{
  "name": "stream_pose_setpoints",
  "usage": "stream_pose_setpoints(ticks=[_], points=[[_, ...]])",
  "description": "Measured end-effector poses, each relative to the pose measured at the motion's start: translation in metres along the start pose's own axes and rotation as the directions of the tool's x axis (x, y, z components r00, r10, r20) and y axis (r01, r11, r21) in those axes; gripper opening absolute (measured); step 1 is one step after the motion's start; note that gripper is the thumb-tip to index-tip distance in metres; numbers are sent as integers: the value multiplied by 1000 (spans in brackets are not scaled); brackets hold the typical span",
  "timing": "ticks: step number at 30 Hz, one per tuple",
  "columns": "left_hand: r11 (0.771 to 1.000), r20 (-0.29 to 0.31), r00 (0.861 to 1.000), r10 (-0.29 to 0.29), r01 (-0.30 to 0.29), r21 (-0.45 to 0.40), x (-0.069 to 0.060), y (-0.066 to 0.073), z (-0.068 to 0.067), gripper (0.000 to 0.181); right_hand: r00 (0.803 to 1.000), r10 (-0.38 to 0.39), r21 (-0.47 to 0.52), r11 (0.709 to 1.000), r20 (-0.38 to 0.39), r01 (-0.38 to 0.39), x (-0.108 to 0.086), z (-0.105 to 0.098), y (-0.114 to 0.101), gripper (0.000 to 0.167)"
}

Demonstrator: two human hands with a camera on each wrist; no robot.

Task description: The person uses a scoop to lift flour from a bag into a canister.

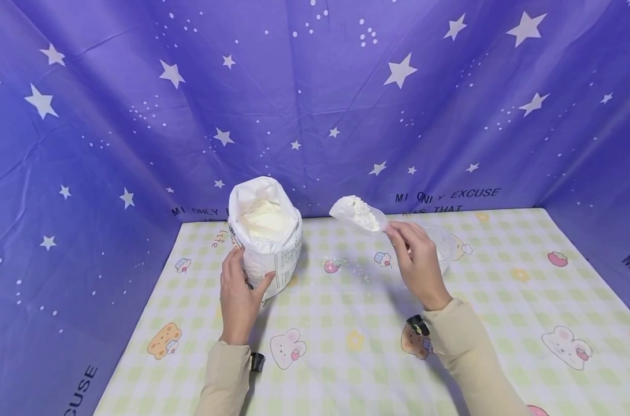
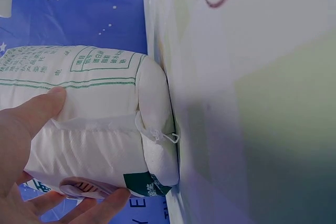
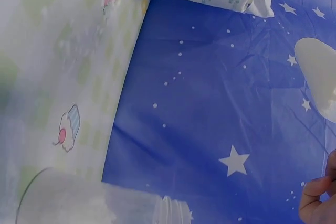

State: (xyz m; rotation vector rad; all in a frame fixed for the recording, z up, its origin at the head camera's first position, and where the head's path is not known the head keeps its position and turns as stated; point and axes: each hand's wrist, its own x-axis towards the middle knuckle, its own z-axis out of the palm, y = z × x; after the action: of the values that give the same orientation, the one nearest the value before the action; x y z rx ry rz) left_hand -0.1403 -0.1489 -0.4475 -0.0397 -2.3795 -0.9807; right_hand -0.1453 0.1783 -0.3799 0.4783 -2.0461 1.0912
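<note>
A white cloth bag of pale powder stands with its top wide at the left of the table. My left hand holds its near side, thumb and fingers spread around it; the left wrist view shows the thumb and fingertips against the bag. My right hand pinches the handle of a clear scoop heaped with white powder, raised above the table right of the bag. Behind that hand stands a clear jar, partly hidden; in the right wrist view the jar has whitish contents and a threaded neck.
A checked tablecloth with cartoon prints covers the table. Some spilled powder lies between the bag and jar. A blue curtain with stars hangs behind and along both sides.
</note>
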Motion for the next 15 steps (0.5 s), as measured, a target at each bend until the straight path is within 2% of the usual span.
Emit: stream_pose_setpoints(ticks=[9, 15], points=[[1000, 1, 1000, -5, 5, 2, 0, 0, 0, 82, 999, 1, -24, 1000, -40, -2, -4, -12, 6, 17], [1000, -8, 1000, 2, -2, 5, 0, 0, 0, 83, 999, 16, -43, 999, -28, -17, -8, -21, 11, 15]])
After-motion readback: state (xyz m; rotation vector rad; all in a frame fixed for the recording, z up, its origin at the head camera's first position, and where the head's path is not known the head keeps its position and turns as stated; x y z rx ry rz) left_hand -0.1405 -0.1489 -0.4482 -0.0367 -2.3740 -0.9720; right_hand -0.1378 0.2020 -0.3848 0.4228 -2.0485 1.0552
